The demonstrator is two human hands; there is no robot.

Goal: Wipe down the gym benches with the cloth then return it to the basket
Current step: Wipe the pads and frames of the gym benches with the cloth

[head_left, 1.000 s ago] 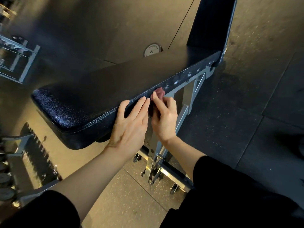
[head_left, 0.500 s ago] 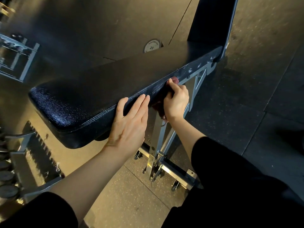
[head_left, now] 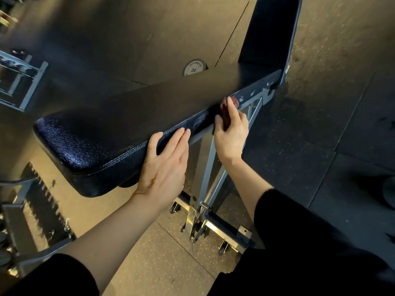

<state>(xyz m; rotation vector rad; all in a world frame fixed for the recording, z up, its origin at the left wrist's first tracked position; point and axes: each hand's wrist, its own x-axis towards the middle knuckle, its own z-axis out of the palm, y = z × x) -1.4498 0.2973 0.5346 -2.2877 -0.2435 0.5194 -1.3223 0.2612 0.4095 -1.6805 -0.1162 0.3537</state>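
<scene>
A black padded gym bench (head_left: 119, 124) runs from lower left to upper right, with its upright back pad (head_left: 271, 28) at the far end. My left hand (head_left: 164, 165) lies flat against the bench's near side edge, fingers straight. My right hand (head_left: 232, 129) grips a small dark red cloth (head_left: 224, 105) and presses it to the side edge further along toward the back pad. Most of the cloth is hidden by my fingers. No basket is in view.
The bench's silver steel frame and small wheels (head_left: 205, 212) stand on the rubber floor below my hands. A weight plate marked 20 (head_left: 194, 68) lies behind the bench. A rack (head_left: 19, 82) stands at far left, another metal frame (head_left: 32, 231) at lower left.
My right hand slid the cloth along the bench's side edge toward the back pad. My left hand kept its place on the edge.
</scene>
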